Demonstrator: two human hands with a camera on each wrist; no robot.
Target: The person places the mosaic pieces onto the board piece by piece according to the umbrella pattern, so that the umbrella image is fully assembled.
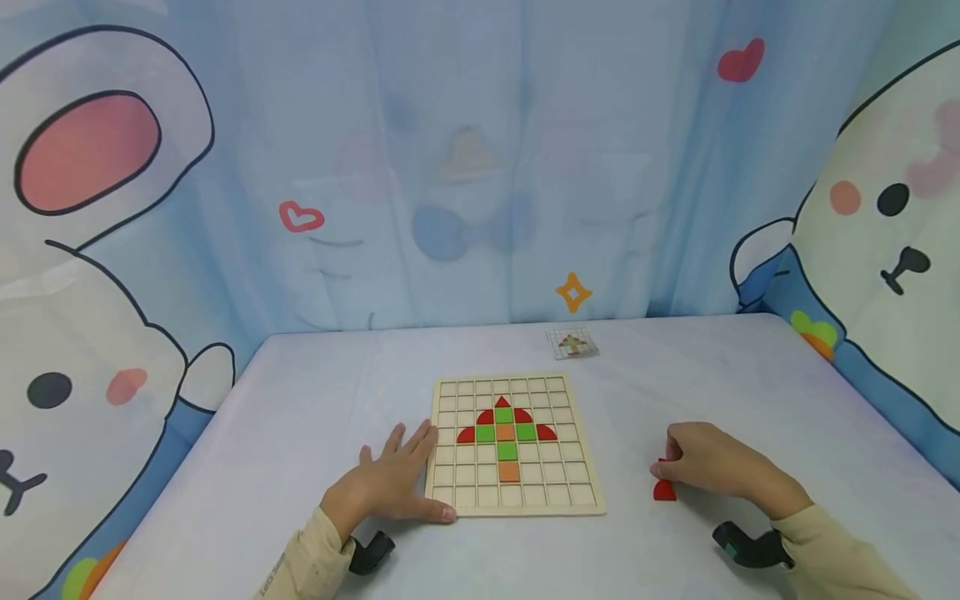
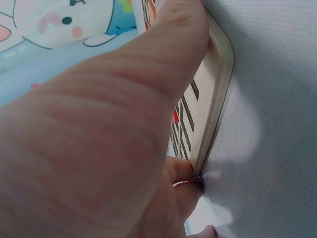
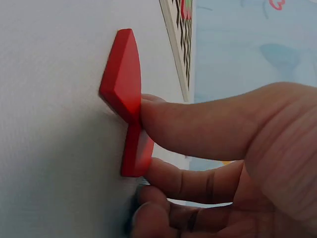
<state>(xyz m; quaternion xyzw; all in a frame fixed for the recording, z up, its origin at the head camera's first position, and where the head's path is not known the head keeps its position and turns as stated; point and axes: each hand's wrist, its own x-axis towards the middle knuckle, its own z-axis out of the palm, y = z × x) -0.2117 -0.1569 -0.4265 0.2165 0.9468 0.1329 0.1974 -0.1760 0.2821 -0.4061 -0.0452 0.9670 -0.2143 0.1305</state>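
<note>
A wooden grid board (image 1: 552, 497) lies on the table with a tree-like pattern of red, green and orange pieces on it. My left hand (image 1: 390, 483) is spread at its near left corner, thumb on the front edge and straight fingers along the left side. To the right of the board, my right hand (image 1: 708, 457) pinches a red piece (image 3: 137, 151) between thumb and index finger, low over the table. Another red piece, a quarter circle (image 3: 121, 74), lies against it, nearer me; the head view shows this red quarter-circle piece (image 1: 664, 492) below the fingertips.
A small picture card (image 1: 573, 343) with a similar pattern lies behind the board. Light blue curtains (image 1: 465, 292) with cartoon figures hang at the table's back and sides. Dark wrist cameras (image 1: 750, 546) sit under both sleeves, close to the white tabletop (image 1: 630, 567).
</note>
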